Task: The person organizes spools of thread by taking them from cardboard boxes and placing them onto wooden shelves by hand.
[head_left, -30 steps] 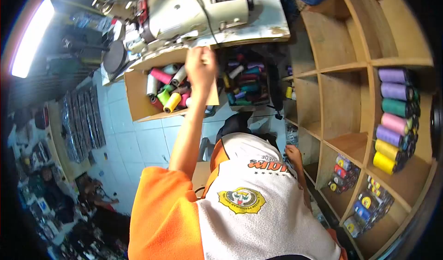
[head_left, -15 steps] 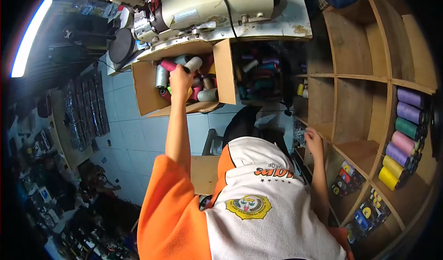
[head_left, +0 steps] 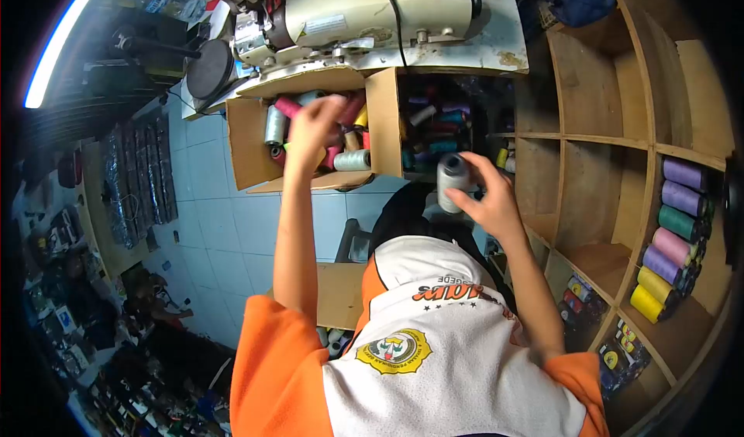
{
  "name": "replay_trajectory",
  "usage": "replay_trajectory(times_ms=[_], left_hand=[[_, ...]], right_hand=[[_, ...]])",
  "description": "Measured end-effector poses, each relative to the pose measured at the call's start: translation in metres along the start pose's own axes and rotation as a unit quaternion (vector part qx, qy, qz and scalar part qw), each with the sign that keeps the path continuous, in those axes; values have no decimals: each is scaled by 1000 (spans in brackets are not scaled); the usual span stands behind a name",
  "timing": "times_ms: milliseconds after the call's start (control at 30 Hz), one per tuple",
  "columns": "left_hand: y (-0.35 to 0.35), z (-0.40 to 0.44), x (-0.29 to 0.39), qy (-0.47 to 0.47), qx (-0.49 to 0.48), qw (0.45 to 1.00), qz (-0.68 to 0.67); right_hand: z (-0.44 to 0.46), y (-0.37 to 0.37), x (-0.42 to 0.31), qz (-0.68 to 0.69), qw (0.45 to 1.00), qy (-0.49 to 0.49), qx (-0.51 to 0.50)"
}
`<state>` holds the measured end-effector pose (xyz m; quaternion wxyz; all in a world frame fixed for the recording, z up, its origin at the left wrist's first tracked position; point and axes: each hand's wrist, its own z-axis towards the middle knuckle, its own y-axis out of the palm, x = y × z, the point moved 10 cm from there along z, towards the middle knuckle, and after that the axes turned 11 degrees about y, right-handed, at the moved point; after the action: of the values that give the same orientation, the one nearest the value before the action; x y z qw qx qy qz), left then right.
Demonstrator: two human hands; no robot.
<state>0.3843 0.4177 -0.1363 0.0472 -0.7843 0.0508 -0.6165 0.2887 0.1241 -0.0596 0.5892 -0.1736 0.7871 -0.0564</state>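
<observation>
My right hand (head_left: 490, 196) grips a light grey thread spool (head_left: 452, 185), its dark end tilted up, in the air to the right of an open cardboard box (head_left: 383, 127). Over that box is my left hand (head_left: 316, 123), smeared by motion, so its fingers and anything in them are unclear. Inside the box lie several thread spools, among them a pale grey-green spool (head_left: 353, 160), a grey spool (head_left: 274, 126) and a crimson spool (head_left: 287, 107) close to the left hand.
A sewing machine (head_left: 364, 10) stands on a worn table beyond the box. Beside the box, a dark bin holds more spools (head_left: 449, 119). Wooden shelves (head_left: 604, 138) rise on the right, with a stack of coloured spools (head_left: 674, 239). Tiled floor (head_left: 225, 220) shows at left.
My right hand has moved up and left from beside the shelves and now holds a light grey spool. The pale spool at my left hand's fingers has left the box; that hand shifted slightly right.
</observation>
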Motion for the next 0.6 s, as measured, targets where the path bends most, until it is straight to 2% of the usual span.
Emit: replay_trajectory(times_ms=[33, 67, 133, 167, 233, 300, 333, 367, 400, 433, 500, 567, 600], left_hand=[[-46, 22, -54, -55, 115, 992, 8], [-82, 34, -104, -115, 199, 973, -31], [-149, 69, -198, -161, 307, 936, 63], [-176, 88, -221, -145, 329, 913, 192], [-175, 102, -188, -80, 243, 845, 470], [-175, 91, -165, -117, 280, 809, 503], [-193, 99, -203, -122, 276, 868, 395], [-186, 88, -193, -116, 290, 887, 340], [-209, 101, -219, -84, 286, 869, 395], [-210, 94, -207, -106, 320, 830, 445], [-214, 80, -193, -107, 360, 831, 410], [-200, 54, -134, -68, 382, 846, 367], [-184, 41, -105, 38, 391, 884, 254]], right_hand=[[-9, -12, 20, -4, 1000, 5, 21], [-18, -25, 35, 41, 997, 49, 37], [-41, -49, 62, 97, 987, 104, 69], [-53, -61, 83, 75, 987, 117, 86], [-81, -86, 133, 12, 977, 175, 120], [-104, -117, 157, -57, 970, 147, 183], [-119, -134, 166, -104, 945, 234, 204], [-132, -155, 177, -156, 932, 224, 238], [-143, -173, 184, -169, 917, 239, 272], [-152, -189, 186, -169, 899, 264, 304], [-170, -226, 214, -189, 866, 290, 361], [-180, -257, 221, -226, 831, 291, 417], [-185, -277, 232, -230, 808, 306, 448]])
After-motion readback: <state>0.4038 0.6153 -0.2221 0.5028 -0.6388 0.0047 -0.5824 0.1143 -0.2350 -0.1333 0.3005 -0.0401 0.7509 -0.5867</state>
